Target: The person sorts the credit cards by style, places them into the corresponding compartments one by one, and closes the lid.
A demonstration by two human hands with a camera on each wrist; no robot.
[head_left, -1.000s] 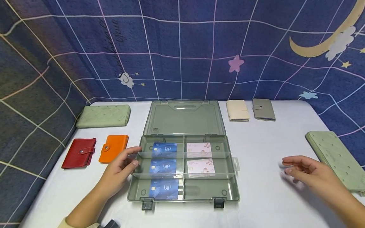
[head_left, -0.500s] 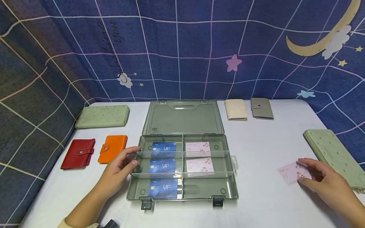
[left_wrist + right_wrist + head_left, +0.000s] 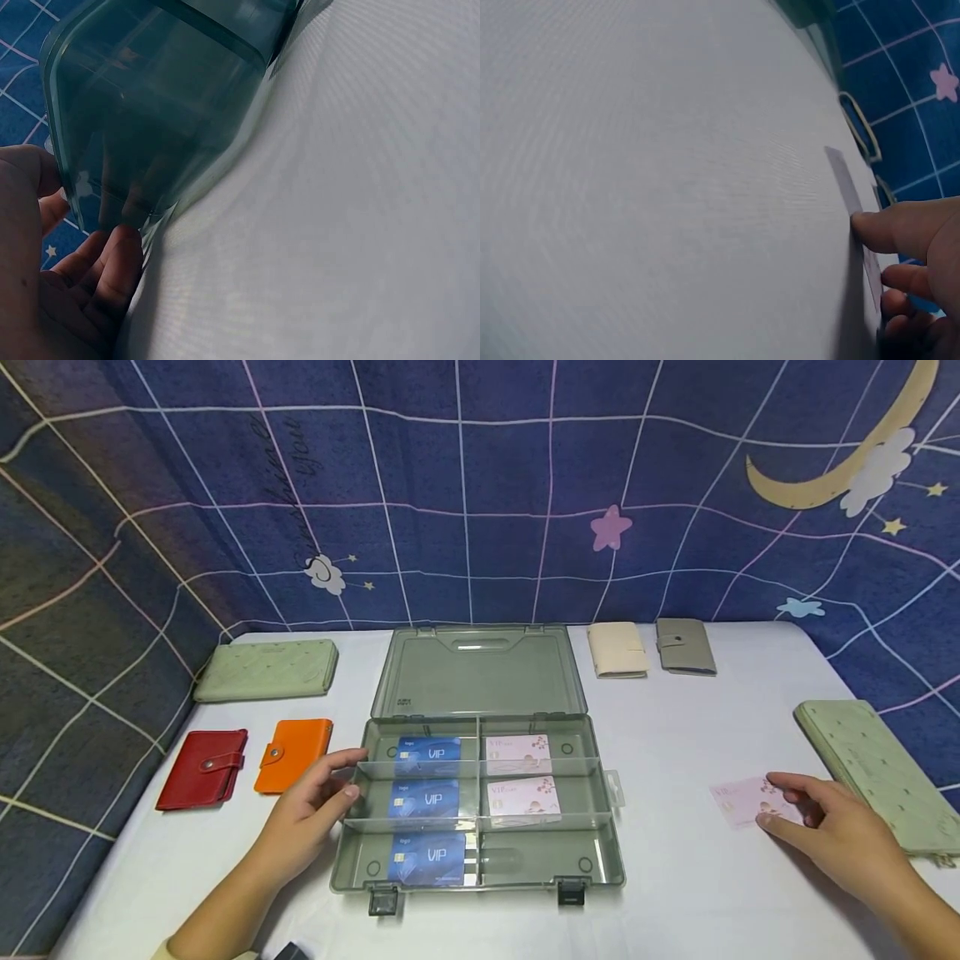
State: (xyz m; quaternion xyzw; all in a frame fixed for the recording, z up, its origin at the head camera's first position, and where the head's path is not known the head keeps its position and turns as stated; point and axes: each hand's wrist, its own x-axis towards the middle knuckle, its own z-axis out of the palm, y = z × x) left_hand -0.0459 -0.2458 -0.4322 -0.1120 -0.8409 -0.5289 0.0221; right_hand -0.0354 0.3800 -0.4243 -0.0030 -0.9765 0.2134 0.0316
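My right hand [image 3: 834, 833] pinches a pink VIP card [image 3: 746, 800] between thumb and fingers, just over the white table to the right of the box. The card appears edge-on as a thin strip [image 3: 846, 184] in the right wrist view. My left hand [image 3: 311, 806] rests with fingertips and thumb against the left side of a clear green divided box [image 3: 480, 887], whose lid [image 3: 483, 681] lies open behind it. Blue VIP cards [image 3: 427, 857] sit in all three left compartments. Pink cards [image 3: 522, 797] lie in the back and middle right compartments; only bare bottom shows in the front right one.
Red [image 3: 201, 768] and orange card holders [image 3: 294, 756] lie left of the box, below a green wallet [image 3: 266, 670]. Cream [image 3: 617, 650] and grey card holders [image 3: 686, 646] are at the back right. Another green wallet [image 3: 881, 777] lies beyond my right hand. A patterned curtain [image 3: 510, 468] hangs behind.
One second ago no card was visible in my right hand. A pink card then appeared in its fingers, and the hand has since moved slightly left with it. My left hand stays at the box.
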